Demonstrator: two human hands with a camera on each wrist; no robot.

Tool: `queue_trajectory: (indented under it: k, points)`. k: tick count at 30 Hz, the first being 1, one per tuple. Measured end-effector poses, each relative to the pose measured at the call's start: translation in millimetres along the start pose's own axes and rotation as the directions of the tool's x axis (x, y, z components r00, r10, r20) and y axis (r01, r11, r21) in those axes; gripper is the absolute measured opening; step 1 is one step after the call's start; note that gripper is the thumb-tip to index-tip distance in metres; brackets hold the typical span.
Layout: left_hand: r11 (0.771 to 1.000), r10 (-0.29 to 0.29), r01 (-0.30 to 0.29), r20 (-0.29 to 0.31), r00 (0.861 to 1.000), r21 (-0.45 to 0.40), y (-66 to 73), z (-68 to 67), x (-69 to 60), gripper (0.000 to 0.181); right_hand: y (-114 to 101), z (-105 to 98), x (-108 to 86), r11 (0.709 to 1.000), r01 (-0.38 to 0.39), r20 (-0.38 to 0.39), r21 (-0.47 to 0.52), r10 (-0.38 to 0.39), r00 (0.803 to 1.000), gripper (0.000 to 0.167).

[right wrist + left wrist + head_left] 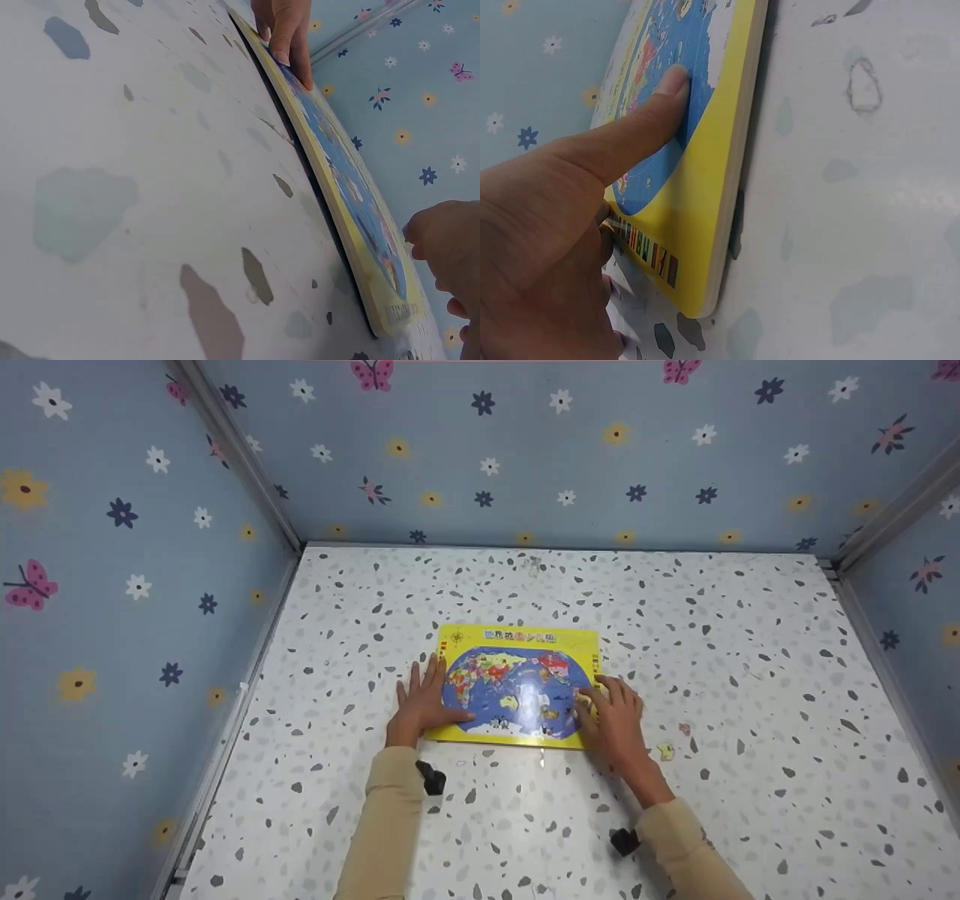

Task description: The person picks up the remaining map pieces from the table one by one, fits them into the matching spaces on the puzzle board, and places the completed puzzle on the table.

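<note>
A yellow-bordered world map puzzle (pixel 491 690) lies flat on the speckled table. My left hand (pixel 424 705) is at its left edge, fingers spread along the side and straight thumb resting on the blue map. The left wrist view shows that thumb (pixel 641 124) on the board and the other fingers partly hidden beside the edge. Over the right side of the map, my right hand (pixel 619 727) has thumb and forefinger close together. A small bluish bit, seemingly a puzzle piece (pixel 406 231), shows at its fingertips in the right wrist view; most of it is hidden.
Two small loose pieces, one pinkish (pixel 684 729) and one yellowish (pixel 666 751), lie on the table (pixel 750 810) right of the right hand. Blue flowered panels (pixel 525 450) stand at the back and sides. Black wrist mounts (pixel 431 778) show by the sleeves.
</note>
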State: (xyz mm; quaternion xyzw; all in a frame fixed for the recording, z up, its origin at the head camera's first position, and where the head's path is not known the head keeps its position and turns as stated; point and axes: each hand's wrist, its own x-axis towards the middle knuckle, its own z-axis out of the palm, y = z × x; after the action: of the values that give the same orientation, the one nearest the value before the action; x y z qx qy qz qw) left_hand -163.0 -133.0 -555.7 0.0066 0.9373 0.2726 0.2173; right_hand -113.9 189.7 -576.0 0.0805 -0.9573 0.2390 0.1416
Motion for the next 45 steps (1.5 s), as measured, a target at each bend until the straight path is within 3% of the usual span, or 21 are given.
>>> queue_trajectory:
  k: [11,23,32,39,45]
  points:
    - [1.000,-0.007,0.007,0.005,1.000,0.001,0.9,0.0,0.1,0.124,20.8,-16.7,-5.5,0.995,-0.094,-0.060,0.033,0.096,0.994,0.022]
    - [1.000,-0.010,0.010,0.002,1.000,0.008,0.5,-0.5,-0.3,0.123,39.2,-32.0,-9.2,0.971,-0.241,-0.048,-0.008,0.240,0.970,0.022]
    - [1.000,0.001,-0.001,-0.002,1.000,0.028,0.3,0.7,0.6,0.122,48.0,-35.5,-10.0,0.941,-0.338,-0.059,-0.028,0.336,0.940,0.021]
    - [1.000,-0.005,0.005,-0.008,1.000,0.017,-0.7,0.7,1.2,0.122,54.2,-35.8,-11.5,0.925,-0.377,-0.023,-0.052,0.377,0.926,0.025]
    - [1.000,-0.008,0.008,-0.008,1.000,0.018,0.4,1.1,0.8,0.122,56.9,-34.1,-8.6,0.897,-0.432,0.003,-0.091,0.434,0.901,0.029]
